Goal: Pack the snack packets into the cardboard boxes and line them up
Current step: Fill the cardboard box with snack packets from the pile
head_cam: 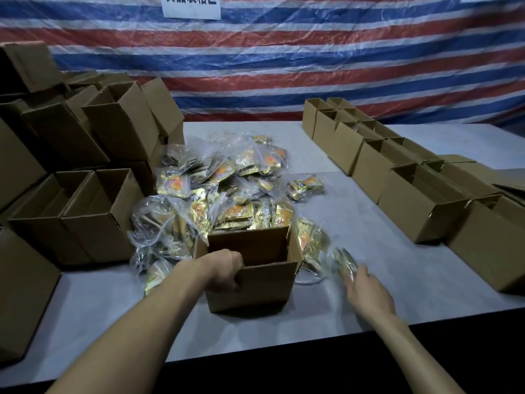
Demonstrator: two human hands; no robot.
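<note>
An open cardboard box (255,288) stands on the table in front of me. My left hand (224,270) grips its near-left rim, fingers curled over the edge. Behind the box lies a heap of snack packets (221,183) in clear plastic bags, gold and orange. My right hand (366,291) reaches to the right of the box, its fingertips on a blurred clear bag of packets (339,261); whether the fingers close around it is not clear. A single bag (306,187) lies apart, right of the heap.
Open cardboard boxes are stacked at the left (93,211). A line of open boxes (417,200) runs diagonally along the right side. The white table (355,223) ends at a near edge below my arms. A striped tarpaulin (284,66) hangs behind.
</note>
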